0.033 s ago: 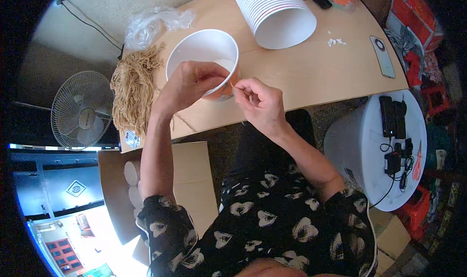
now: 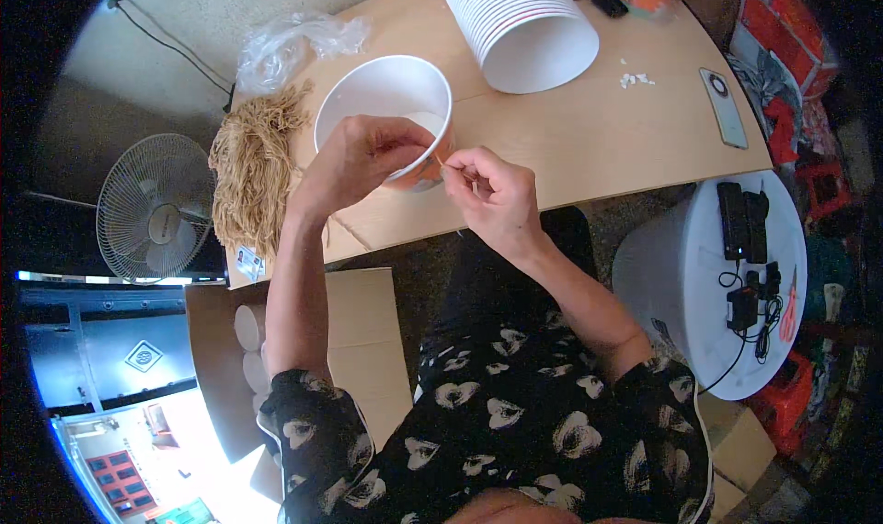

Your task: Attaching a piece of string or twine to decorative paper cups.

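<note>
Tub (image 2: 379,90), one, left hand (image 2: 342,167) over rim, grip unclear, right hand (image 2: 497,200) pinching one strand (image 2: 440,161)

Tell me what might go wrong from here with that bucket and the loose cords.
The thin strand may slip, since the right hand has it only by the fingertips.

A hard tug might shift or tip the bucket, which stands near the front of the table with the left hand at its rim.

The tan cords lie at the table's left edge and could slide off.
</note>
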A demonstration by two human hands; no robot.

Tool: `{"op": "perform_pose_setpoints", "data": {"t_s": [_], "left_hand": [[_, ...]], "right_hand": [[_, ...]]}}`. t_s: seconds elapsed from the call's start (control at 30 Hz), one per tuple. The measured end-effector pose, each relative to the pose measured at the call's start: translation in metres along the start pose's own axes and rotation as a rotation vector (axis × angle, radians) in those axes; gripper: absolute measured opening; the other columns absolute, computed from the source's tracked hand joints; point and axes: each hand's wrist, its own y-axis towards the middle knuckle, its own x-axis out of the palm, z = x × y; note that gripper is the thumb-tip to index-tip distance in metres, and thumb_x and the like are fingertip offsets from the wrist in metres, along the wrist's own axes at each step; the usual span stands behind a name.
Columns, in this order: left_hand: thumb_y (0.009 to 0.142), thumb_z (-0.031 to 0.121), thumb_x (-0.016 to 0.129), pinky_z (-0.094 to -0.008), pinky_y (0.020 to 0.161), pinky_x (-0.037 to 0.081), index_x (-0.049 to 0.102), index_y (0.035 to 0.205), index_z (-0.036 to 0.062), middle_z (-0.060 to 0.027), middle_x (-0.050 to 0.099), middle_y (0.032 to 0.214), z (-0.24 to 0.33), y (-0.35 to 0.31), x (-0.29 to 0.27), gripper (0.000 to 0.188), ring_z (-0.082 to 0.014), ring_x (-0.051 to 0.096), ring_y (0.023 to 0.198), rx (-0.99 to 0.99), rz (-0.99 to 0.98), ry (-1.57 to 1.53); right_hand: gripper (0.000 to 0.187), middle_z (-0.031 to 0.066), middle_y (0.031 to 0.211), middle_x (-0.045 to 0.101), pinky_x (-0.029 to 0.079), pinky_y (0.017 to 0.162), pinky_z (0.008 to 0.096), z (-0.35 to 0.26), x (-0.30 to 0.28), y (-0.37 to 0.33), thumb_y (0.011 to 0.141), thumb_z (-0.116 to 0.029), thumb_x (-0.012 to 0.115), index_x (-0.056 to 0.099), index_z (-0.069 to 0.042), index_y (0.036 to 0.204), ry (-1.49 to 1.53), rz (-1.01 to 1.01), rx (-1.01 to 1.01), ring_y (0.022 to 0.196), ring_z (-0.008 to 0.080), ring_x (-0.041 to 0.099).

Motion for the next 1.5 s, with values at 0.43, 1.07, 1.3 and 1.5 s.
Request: {"op": "perform_pose_setpoints", "data": {"t_s": [0.43, 1.07, 1.3, 1.5], "left_hand": [[0.091, 0.006, 0.065, -0.0256, 0.07, 0.055, 0.071, 0.095, -0.0032, -0.0049, 0.072, 0.08, 0.001, -0.002, 0.0, 0.011, -0.0082, 0.065, 0.076, -0.053, -0.007, -0.126], [0.09, 0.012, 0.068, -0.0383, 0.096, 0.052, 0.06, 0.117, 0.0057, -0.0106, 0.07, 0.117, -0.003, -0.003, -0.003, 0.029, -0.0235, 0.067, 0.11, 0.353, 0.155, -0.211], [0.084, 0.011, 0.072, -0.0411, 0.092, 0.052, 0.051, 0.131, 0.008, -0.0107, 0.068, 0.118, 0.011, -0.012, 0.009, 0.051, -0.0274, 0.065, 0.108, 0.245, 0.113, -0.098], [0.086, 0.016, 0.072, -0.0387, 0.088, 0.055, 0.055, 0.133, 0.0094, -0.0071, 0.063, 0.128, 0.017, -0.02, 0.009, 0.051, -0.0281, 0.063, 0.108, 0.228, 0.182, 0.137]], "right_hand": [[0.004, -0.0055, 0.074, 0.064, 0.034, 0.05, 0.0166, -0.002, -0.001, 0.007, 0.091, -0.002, 0.068, 0.067, 0.0, 0.094, 0.057, -0.041, 0.073, 0.06, -0.0034, 0.047], [0.015, -0.0001, 0.076, 0.067, 0.044, 0.055, 0.0214, -0.022, -0.01, 0.044, 0.09, -0.009, 0.072, 0.072, 0.002, 0.1, 0.1, -0.154, 0.111, 0.063, 0.0035, 0.054], [0.013, -0.0058, 0.075, 0.062, 0.033, 0.051, 0.017, -0.042, -0.032, 0.054, 0.091, -0.011, 0.072, 0.073, -0.002, 0.101, 0.316, -0.142, 0.31, 0.06, -0.0008, 0.047], [0.012, -0.007, 0.074, 0.061, 0.032, 0.052, 0.016, -0.039, -0.037, 0.063, 0.091, -0.01, 0.071, 0.072, -0.004, 0.101, 0.293, -0.172, 0.289, 0.06, -0.0016, 0.046]]}}
